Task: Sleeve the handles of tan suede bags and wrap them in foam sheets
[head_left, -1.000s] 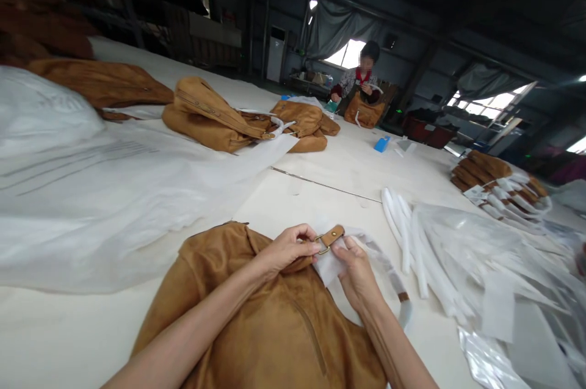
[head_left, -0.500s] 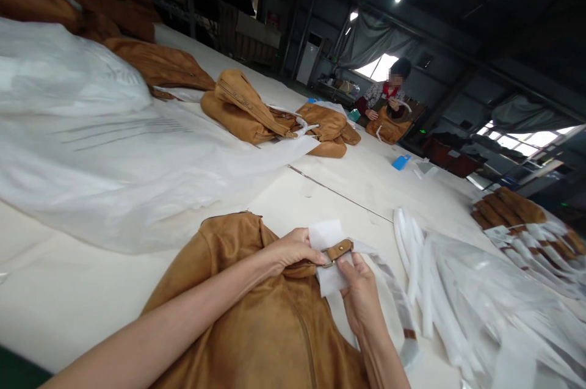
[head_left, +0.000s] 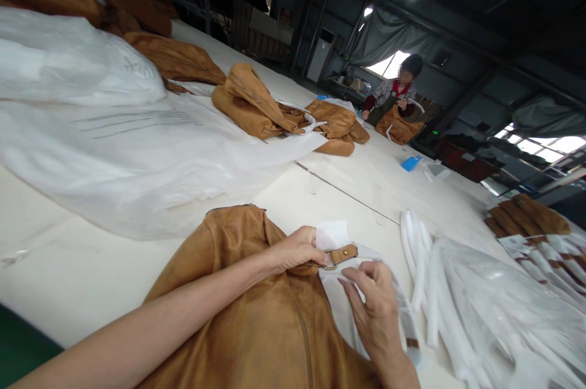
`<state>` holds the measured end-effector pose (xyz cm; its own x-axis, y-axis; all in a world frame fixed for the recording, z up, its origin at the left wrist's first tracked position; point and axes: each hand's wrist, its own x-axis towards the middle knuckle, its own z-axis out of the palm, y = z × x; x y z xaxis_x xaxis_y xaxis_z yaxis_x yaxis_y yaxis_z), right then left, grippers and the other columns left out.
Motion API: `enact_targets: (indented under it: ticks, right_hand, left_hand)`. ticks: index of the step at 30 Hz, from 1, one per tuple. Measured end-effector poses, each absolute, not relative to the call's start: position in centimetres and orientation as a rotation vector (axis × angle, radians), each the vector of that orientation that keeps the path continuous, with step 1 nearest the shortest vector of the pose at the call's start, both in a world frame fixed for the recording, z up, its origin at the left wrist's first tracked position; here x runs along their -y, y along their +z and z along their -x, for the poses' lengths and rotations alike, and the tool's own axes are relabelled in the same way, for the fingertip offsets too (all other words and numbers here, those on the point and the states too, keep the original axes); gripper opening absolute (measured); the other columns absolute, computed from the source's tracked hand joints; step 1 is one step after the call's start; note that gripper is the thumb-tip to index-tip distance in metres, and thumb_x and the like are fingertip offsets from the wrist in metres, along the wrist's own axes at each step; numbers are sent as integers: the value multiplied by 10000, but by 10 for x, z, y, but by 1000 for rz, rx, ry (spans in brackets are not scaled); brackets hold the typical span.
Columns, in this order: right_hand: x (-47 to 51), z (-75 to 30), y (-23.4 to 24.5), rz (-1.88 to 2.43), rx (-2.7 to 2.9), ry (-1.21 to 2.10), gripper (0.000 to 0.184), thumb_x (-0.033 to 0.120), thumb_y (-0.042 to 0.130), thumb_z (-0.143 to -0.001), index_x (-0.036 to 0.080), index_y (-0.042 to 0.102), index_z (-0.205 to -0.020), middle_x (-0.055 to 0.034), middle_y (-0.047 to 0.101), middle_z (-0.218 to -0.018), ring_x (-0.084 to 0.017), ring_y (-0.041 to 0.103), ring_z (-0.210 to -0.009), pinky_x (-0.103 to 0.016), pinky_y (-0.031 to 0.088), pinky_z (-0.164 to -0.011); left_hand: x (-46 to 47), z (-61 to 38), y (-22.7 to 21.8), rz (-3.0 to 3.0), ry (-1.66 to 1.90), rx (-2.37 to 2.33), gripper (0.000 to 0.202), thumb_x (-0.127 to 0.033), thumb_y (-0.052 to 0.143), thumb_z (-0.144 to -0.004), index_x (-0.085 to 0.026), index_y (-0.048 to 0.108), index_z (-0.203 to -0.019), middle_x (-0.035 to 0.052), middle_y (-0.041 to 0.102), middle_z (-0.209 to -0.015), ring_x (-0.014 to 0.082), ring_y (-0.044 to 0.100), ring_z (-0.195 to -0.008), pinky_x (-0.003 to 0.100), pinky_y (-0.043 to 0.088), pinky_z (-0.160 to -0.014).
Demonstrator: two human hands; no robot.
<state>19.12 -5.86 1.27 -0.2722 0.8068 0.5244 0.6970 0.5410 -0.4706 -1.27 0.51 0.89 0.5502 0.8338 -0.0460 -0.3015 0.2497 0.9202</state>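
A brown leather bag [head_left: 260, 316] with a zip lies right in front of me on the table. My left hand [head_left: 300, 251] is closed on the bag's strap tab [head_left: 344, 253] at its metal buckle, thumb on top. White tissue paper [head_left: 332, 232] shows behind the buckle and beside those fingers. Just to the right, my right hand [head_left: 375, 297] is off the tab, its thumb and forefinger apart with nothing seen between them. Under and beyond that hand runs the bag's handle [head_left: 405, 309], wrapped in whitish plastic with a brown band near its lower end.
Clear plastic sheeting [head_left: 151, 163] spreads over the table at left. More brown bags [head_left: 247, 102] lie farther back. White foam tubes [head_left: 425, 279] and plastic bags [head_left: 508, 303] are at right, with wrapped brown straps [head_left: 526, 218] beyond. A co-worker [head_left: 403, 87] handles another bag across the table.
My right hand has let go of the strap tab's end and drawn slightly right and down, its fingers parting. My left hand keeps its hold at the buckle. The view has shifted slightly.
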Motion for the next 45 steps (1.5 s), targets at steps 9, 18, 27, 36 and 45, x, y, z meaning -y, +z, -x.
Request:
enact_targets:
  ticks: [9, 18, 27, 36, 45]
  right_hand:
    - [27, -174, 29, 1435, 1799, 807, 206, 431, 684, -831, 234, 716, -780, -91, 602, -1302, -318, 478, -1260, -438, 322, -1061]
    - [28, -170, 26, 1439, 1743, 767, 233, 426, 654, -846, 227, 618, -731, -5, 554, -792, -195, 526, -787, -299, 396, -748]
    - [12, -190, 33, 1325, 1397, 1435, 699, 355, 871, -630, 241, 535, -1232, -9, 666, -923, -190, 610, -830, -293, 461, -744]
    - [2, -199, 38, 1152, 1488, 1794, 396, 435, 803, -713, 183, 730, -1010, -37, 717, -876, -195, 632, -816, -311, 468, -808]
    - [9, -208, 23, 1082, 1665, 1600, 175, 375, 673, -832, 260, 801, -858, -41, 666, -909, -213, 575, -856, -319, 439, -829]
  left_hand:
    - [-4, 9, 0, -1246, 854, -544, 126, -247, 686, -691, -134, 681, -747, -22, 576, -688, 134, 488, -671, 232, 409, -689]
    - [-1, 20, 6, -1257, 850, -595, 326, -461, 615, -838, -141, 674, -853, 39, 627, -857, 181, 532, -820, 270, 427, -793]
    - [-1, 18, 4, -1271, 729, -552, 257, -380, 689, -758, -138, 634, -824, 19, 597, -727, 128, 520, -622, 228, 443, -601]
    - [3, 19, 4, -1164, 782, -574, 315, -352, 737, -722, -136, 625, -922, 20, 609, -756, 115, 529, -607, 216, 468, -558]
    - [3, 23, 8, -1223, 797, -706, 138, -256, 625, -726, -143, 700, -748, -11, 585, -563, 92, 449, -499, 194, 306, -483]
